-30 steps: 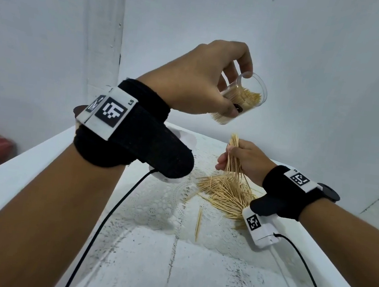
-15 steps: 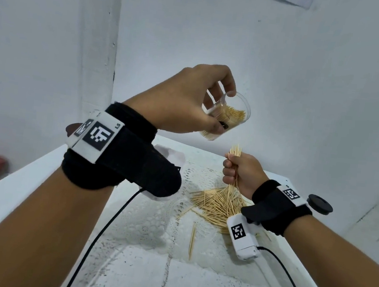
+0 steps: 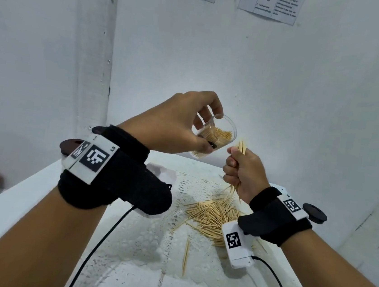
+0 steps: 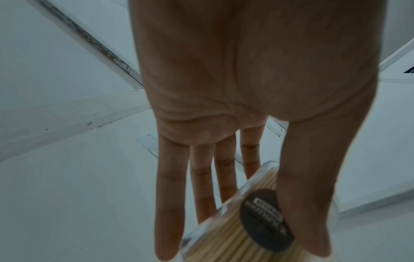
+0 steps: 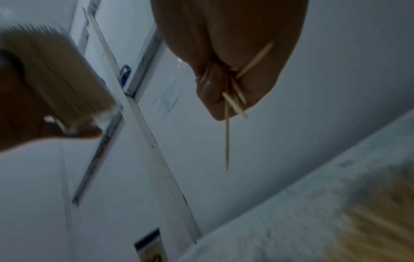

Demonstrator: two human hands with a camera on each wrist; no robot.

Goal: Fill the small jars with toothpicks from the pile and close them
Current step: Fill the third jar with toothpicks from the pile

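My left hand (image 3: 185,128) holds a small clear jar (image 3: 217,134) up in the air, tilted with its open mouth toward the right. The jar (image 4: 241,221) is mostly full of toothpicks and has a dark round label under my thumb. Just right of it and slightly lower, my right hand (image 3: 242,170) grips a bunch of toothpicks (image 3: 241,147) in a fist, tips pointing up near the jar's mouth. In the right wrist view several toothpicks (image 5: 235,99) stick out below the fist. The toothpick pile (image 3: 213,214) lies on the white table under my right wrist.
A white lace mat (image 3: 149,238) covers the table top (image 3: 12,198), with a single stray toothpick (image 3: 185,256) on it. A white crumpled thing (image 3: 164,172) lies behind my left wrist. White walls close in left and behind, with papers (image 3: 270,1) pinned high up.
My right hand has lifted its bunch of toothpicks off the pile and up to just beside the jar's mouth. The left hand has kept the jar raised.
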